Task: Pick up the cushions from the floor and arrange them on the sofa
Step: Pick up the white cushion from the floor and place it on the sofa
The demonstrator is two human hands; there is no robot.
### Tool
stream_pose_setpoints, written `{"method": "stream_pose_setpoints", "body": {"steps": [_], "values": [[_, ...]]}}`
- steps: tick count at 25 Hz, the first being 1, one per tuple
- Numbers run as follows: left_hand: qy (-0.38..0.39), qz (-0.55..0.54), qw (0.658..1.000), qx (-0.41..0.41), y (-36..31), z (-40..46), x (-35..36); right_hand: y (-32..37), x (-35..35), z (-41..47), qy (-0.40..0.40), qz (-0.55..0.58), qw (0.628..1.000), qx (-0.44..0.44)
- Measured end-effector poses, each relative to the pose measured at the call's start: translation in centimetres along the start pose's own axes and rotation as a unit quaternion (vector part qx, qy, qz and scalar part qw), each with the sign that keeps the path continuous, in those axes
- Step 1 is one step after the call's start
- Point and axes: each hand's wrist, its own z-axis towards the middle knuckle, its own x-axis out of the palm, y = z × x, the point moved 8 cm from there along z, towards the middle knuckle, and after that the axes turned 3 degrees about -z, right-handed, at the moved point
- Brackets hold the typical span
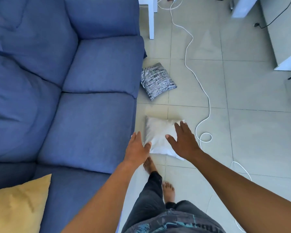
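Observation:
A white cushion (158, 133) lies flat on the tiled floor just in front of the blue sofa (84, 115). My left hand (137, 147) hovers at its left edge, fingers spread, holding nothing. Over the cushion's right side is my right hand (183, 140), also open with fingers apart. Farther along the floor a black-and-white patterned cushion (157, 80) rests against the sofa's front. A yellow cushion (17, 204) sits on the sofa at the lower left.
A white cable (197, 78) snakes across the floor tiles to the right of both cushions and loops near my right hand. White table legs (151, 17) stand beyond the sofa. White furniture (287, 47) is at the right. My bare feet (168, 190) stand below the white cushion.

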Motion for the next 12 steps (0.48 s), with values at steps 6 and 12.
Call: {"method": "stream_pose_setpoints", "body": {"steps": [6,12], "values": [[0.052,0.07,0.996,0.02,-2.7,9.1,1.2,-3.4,-2.1,6.8,-0.007,0.02,0.998,0.06],[0.101,0.114,0.988,0.003,-2.1,17.2,4.2,-7.6,0.8,14.0,0.013,0.064,0.992,0.113]]}}
